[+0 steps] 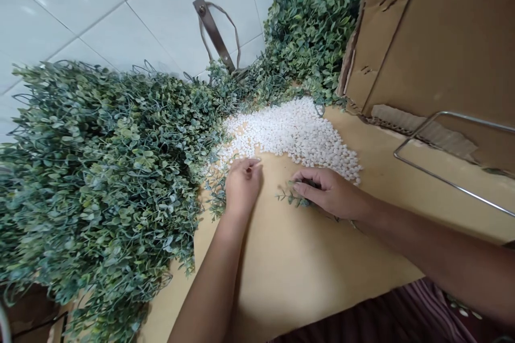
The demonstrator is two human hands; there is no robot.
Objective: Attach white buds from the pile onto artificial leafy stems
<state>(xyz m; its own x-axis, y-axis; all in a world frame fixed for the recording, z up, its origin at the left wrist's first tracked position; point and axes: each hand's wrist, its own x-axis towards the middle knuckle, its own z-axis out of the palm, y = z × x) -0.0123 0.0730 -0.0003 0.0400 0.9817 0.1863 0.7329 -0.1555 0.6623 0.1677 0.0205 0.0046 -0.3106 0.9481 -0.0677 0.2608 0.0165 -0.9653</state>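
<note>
Small white pieces (289,128) lie in a spread pile on the tan work surface (277,257). My left hand (243,179) is at the near left edge of this pile, its fingers pinched together; whatever is between the fingertips is too small to name. To the right, my right hand (317,187) has its fingers closed round a green leafy sprig (296,199), whose leaves stick out to the left and below the fingers. More green foliage (217,193) lies just left of my left hand.
A large heap of leafy stems (120,171) covers the left side, and another heap (317,27) stands at the back. A cardboard box (442,48) and bent metal wire frame (446,178) are at right. A metal strip (215,35) leans near the tiles.
</note>
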